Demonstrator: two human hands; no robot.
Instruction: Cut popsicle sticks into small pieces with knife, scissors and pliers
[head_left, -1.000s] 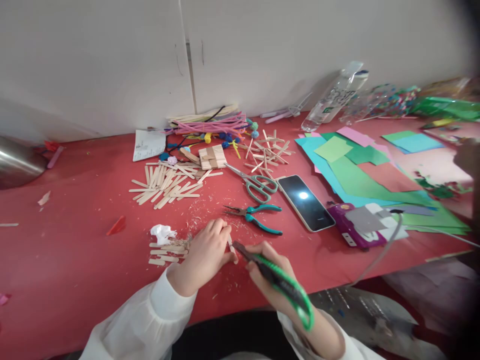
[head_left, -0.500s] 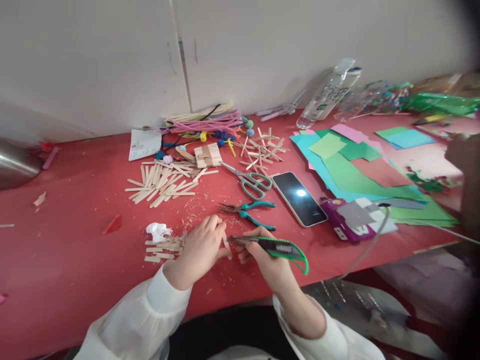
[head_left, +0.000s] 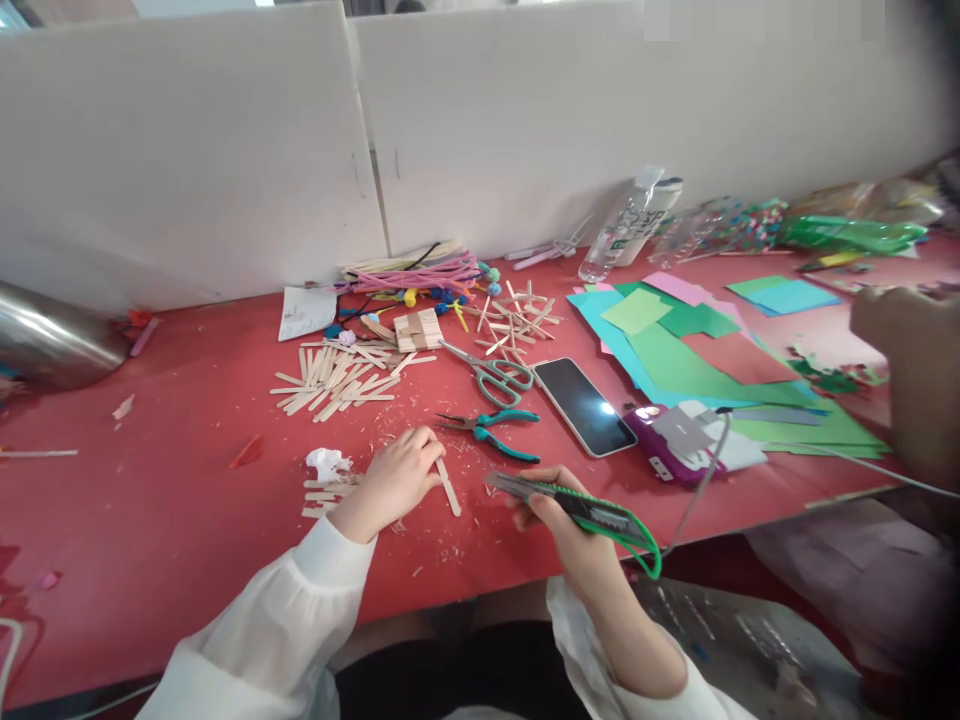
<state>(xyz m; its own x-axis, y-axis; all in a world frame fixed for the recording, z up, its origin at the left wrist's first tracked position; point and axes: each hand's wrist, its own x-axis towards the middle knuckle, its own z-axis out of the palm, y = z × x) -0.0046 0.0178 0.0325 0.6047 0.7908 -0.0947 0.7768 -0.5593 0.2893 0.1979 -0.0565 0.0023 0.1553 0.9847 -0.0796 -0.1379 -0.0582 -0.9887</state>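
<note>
My left hand [head_left: 396, 482] is closed, its fingertips and thumb on the upper end of a wooden craft stick [head_left: 450, 490]. In my right hand [head_left: 564, 520] is a green utility knife [head_left: 589, 510], its tip pointing left and apart from the stick. Wood shavings are scattered on the red table around both hands. Just behind my left wrist lies a row of craft sticks [head_left: 319, 497] beside a crumpled white tissue [head_left: 328, 463], partly hidden by the hand. Beyond the hands are teal-handled pliers [head_left: 499, 428], with their handles spread.
Scissors [head_left: 495, 376], a loose pile of craft sticks [head_left: 330, 380] and a phone [head_left: 585, 405] lie further back. Coloured paper [head_left: 675, 335], a purple device [head_left: 667, 445] with a cable, and bottles [head_left: 619, 235] are on the right. Another person's hand [head_left: 892, 320] is at the far right.
My right hand has moved right with the utility knife, away from the stick. More of the stick shows beside my left hand. The camera view has tilted up.
</note>
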